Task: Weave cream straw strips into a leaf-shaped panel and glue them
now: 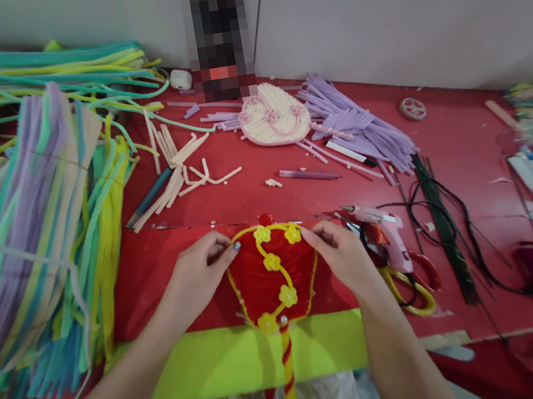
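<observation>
Between my two hands is a red hand fan [253, 276] edged in yellow, with yellow flowers [288, 295] along a curling yellow stem. Its handle [288, 371], wound in yellow and red, points down toward me. My left hand [206, 263] pinches the fan's upper left edge between thumb and fingers. At the upper right edge, near a flower, my right hand [338, 249] pinches it the same way. Beneath the fan lie the red tabletop and a lime-green sheet [206, 364] along the front edge.
A cream fan with pink flowers [280, 126] lies beyond, beside purple pipe cleaners [355, 118]. Bundles of coloured pipe cleaners [33, 229] fill the left. A pink glue gun [390, 230] and scissors [422, 306] lie right of my right hand, with a black cable [467, 221] farther right.
</observation>
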### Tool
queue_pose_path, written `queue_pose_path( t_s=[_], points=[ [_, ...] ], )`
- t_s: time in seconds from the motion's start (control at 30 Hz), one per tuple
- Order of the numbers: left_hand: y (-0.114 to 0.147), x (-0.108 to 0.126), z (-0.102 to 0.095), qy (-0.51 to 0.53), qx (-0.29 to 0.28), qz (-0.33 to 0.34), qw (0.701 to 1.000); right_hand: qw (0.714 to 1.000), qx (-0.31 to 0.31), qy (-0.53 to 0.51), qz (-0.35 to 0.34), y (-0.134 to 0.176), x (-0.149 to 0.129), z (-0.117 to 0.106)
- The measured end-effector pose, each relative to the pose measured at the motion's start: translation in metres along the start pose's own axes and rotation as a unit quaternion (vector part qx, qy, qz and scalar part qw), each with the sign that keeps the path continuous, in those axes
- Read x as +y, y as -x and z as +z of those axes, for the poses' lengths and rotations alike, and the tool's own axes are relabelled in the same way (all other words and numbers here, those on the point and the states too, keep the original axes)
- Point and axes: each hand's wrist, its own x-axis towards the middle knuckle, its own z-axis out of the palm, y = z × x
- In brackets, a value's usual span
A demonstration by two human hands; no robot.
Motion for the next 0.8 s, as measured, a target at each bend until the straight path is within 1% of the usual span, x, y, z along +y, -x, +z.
queue_pose_path(
  t_s=[0.07, 0.1, 0.2, 0.27, 0.57, 0.8],
  points=[
    [0.0008, -0.0013, 0.0027, -0.05, 0.034, 0.003, 0.998, 1.0, 0.005, 0.015, 0.003, -0.0001, 0.0002, 0.0029],
    [0.0012, -0.0017, 0.004, -0.076, 0.042, 0.005, 0.996, 1.0, 0.009, 0.024, 0.003, -0.0002, 0.0005, 0.0043],
    [0.0022, -0.0013, 0.0065, -0.14, 0.039, 0.01, 0.989, 0.998, 0.019, 0.058, 0.009, -0.0005, 0.0018, 0.0074],
    [0.0027, -0.0005, 0.0071, -0.161, 0.037, 0.013, 0.986, 0.997, 0.023, 0.074, 0.016, -0.0006, 0.0025, 0.0084],
    [0.0025, -0.0025, 0.0095, -0.171, 0.062, 0.024, 0.983, 0.994, 0.031, 0.106, 0.013, 0.0009, -0.0006, 0.0097],
    [0.0025, -0.003, 0.0104, -0.17, 0.066, 0.026, 0.983, 0.993, 0.032, 0.109, -0.001, 0.002, 0.0013, 0.0108]
  ],
)
